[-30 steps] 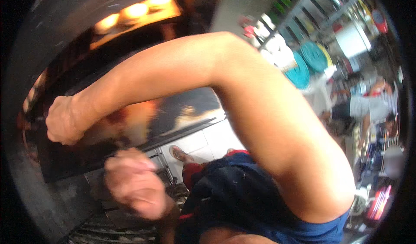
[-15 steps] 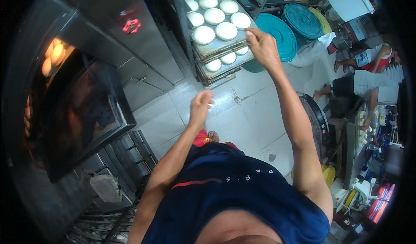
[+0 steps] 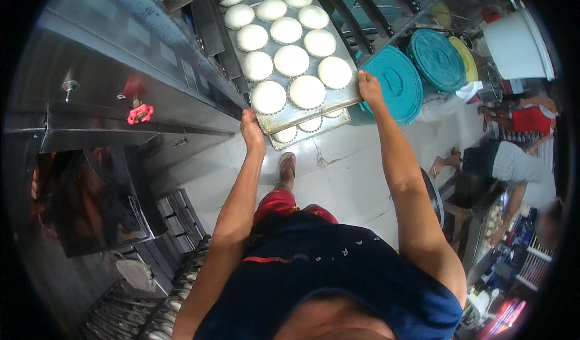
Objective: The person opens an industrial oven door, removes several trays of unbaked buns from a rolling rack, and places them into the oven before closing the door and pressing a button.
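A metal baking tray (image 3: 329, 101) filled with rows of pale, round dough buns (image 3: 291, 60) in fluted cups lies among the rails of a dark rack (image 3: 208, 23). The fingers of my left hand (image 3: 252, 131) are closed on its near left corner. At the near right corner, my right hand (image 3: 370, 87) grips the edge, thumb on top. Under this tray, a second tray (image 3: 334, 124) shows its near edge and a few more buns. The far end of the upper tray is partly hidden by the rack and another tray above.
To the left stands a steel oven (image 3: 93, 122) with a red valve knob (image 3: 140, 113) and a dark door (image 3: 118, 201) jutting out. Teal lidded tubs (image 3: 393, 83) stand right of the rack. Two people work at the far right beside a table (image 3: 483, 249) with dough pieces.
I have stepped closer to the rack. My left hand has moved from free air onto the tray's left corner; my right hand stays at the right corner. The view has shifted away from the oven's interior.
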Available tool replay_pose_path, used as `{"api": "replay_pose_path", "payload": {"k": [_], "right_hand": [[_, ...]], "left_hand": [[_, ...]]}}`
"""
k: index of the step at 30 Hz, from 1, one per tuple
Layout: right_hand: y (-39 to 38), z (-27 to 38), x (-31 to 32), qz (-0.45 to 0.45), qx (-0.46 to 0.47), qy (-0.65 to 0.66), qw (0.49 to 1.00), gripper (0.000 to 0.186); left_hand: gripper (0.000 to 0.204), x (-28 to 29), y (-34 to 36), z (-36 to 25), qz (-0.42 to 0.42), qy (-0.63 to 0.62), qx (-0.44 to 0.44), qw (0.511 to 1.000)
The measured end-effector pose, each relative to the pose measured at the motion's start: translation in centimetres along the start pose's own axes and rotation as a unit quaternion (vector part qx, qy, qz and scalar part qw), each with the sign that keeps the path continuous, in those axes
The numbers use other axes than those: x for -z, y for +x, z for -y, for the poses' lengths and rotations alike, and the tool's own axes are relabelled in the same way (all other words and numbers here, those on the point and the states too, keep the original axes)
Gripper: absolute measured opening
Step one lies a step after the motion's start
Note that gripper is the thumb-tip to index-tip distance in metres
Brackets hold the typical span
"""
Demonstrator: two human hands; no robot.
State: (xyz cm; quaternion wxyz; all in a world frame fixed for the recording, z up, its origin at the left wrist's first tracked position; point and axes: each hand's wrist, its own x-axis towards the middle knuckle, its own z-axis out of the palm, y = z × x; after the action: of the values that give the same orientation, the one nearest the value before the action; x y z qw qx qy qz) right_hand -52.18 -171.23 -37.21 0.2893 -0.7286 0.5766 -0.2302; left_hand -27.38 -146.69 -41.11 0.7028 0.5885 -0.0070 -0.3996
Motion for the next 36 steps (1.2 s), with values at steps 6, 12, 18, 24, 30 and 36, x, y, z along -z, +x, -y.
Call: {"api": "replay_pose_path", "payload": {"k": [6, 12, 18, 24, 30, 36], "right_hand": [[2.4, -0.9, -2.1, -0.01, 0.029, 0.033, 0.999, 0.039], [1.7, -3.1, -0.9, 0.032, 0.075, 0.043, 0.996, 0.036], [2.4, -3.6, 0.6, 0.111, 0.035, 0.005, 0.993, 0.032], [3.8, -0.5, 1.6, 0.114, 0.036, -0.006, 0.993, 0.03], [7.5, 0.6, 1.1, 0.154, 0.039, -0.03, 0.987, 0.032], [9.9, 3.0, 0.4, 0.176, 0.061, 0.054, 0.981, 0.031]], "left_hand": [[0.054, -2.8, 1.5, -1.2, -0.061, 0.008, -0.104, 0.993], [0.055, -2.8, -0.5, 0.4, -0.11, 0.074, -0.098, 0.986], [0.056, -4.9, -1.7, -0.2, -0.134, 0.12, -0.012, 0.984], [0.054, -6.3, -0.9, -3.5, -0.157, 0.21, 0.0, 0.965], [0.049, -5.2, 1.8, -2.6, -0.207, 0.277, -0.014, 0.938], [0.047, -7.9, 0.8, -7.0, -0.241, 0.229, -0.033, 0.942]]}}
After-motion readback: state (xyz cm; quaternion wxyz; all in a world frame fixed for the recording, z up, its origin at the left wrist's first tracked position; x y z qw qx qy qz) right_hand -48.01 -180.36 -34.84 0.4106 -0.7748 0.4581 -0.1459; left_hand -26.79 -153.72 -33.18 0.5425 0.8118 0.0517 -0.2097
